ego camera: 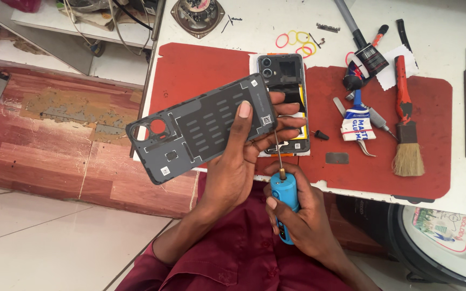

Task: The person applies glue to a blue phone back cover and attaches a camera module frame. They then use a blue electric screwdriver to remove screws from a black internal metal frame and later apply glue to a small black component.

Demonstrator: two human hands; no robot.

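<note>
My left hand (244, 156) grips a dark grey phone back cover (200, 126), inner side up, thumb pressed on it, held out over the table's left edge. My right hand (297, 215) holds a blue electric screwdriver (285, 202) upright, its thin bit pointing up toward the lower end of an opened phone (286, 81). The phone lies on a red mat (200, 64), camera end far from me, partly hidden by my left fingers.
On the right of the mat lie a red-handled brush (405, 134), a glue tube (358, 126), tweezers, a small black piece (320, 134) and other tools. Coloured rubber bands (295, 40) and a round speaker (197, 13) sit farther back. Wooden floor lies to the left.
</note>
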